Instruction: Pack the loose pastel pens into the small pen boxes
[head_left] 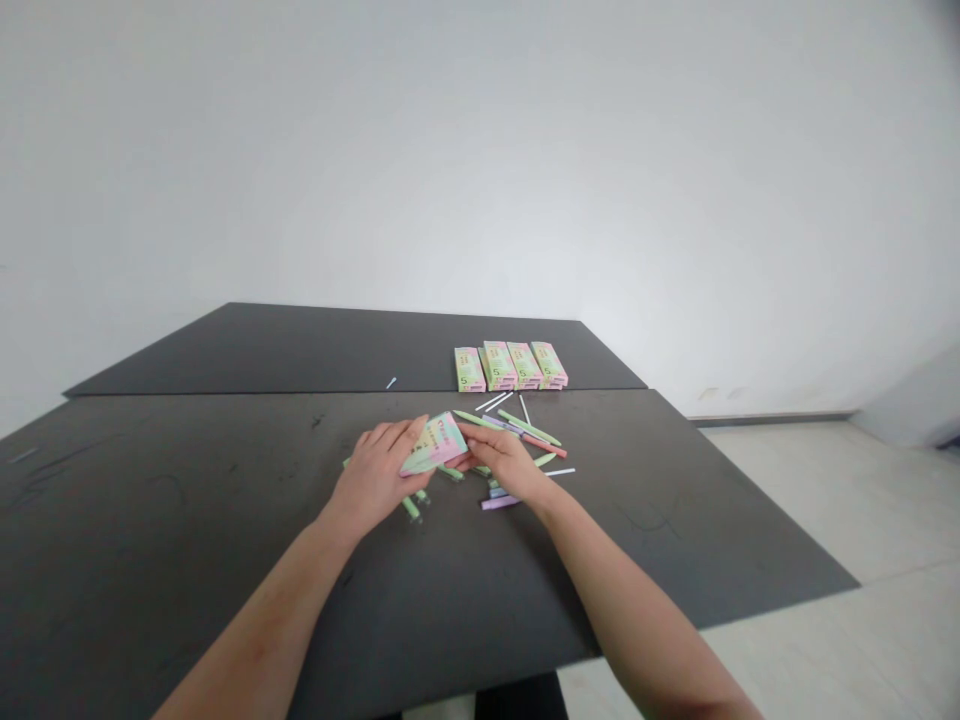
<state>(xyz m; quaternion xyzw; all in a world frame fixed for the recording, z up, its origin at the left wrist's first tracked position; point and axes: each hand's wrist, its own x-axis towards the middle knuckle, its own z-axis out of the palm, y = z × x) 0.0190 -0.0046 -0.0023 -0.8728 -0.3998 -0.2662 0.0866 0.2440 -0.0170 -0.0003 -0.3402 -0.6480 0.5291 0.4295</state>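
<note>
A small pink and green carton (438, 442) is tilted above the table, its printed face up. My left hand (373, 474) is closed around its left side, thumb along the near edge. At the carton's right end, my right hand (507, 462) pinches with bent fingers; the exact contact is partly hidden. Green pens (411, 508) lie under and beside my left hand. More pens lie around my right hand, among them a purple one (500, 503), a red-tipped one (551, 449) and a green one (531, 428).
Similar cartons (501, 366) stand stacked in a row at the back right of the dark table (187, 520). Thin white sticks (525, 409) lie in front of them. A small white piece (391, 382) lies farther left. A pale wall (375, 150) rises behind the table.
</note>
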